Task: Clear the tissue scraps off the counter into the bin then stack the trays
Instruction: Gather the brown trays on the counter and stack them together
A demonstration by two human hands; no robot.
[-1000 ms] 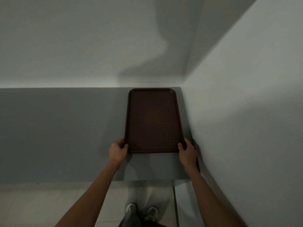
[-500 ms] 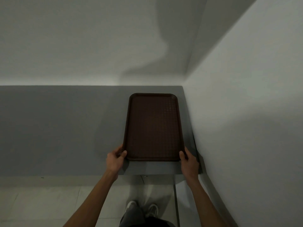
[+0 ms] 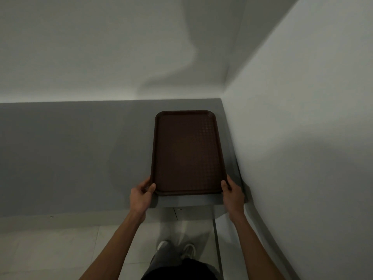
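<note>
A brown tray (image 3: 187, 152), its dimpled bed fully in sight, is at the 3 o'clock end of the grey counter (image 3: 70, 154), just beside the wall (image 3: 302, 138). The left hand (image 3: 141, 196) grasps its 7 o'clock corner and the right hand (image 3: 232, 194) its 5 o'clock corner.

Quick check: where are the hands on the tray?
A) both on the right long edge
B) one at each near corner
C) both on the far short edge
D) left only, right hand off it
B: the left hand and the right hand each grip a near corner of the brown tray, thumbs over its rim.
</note>
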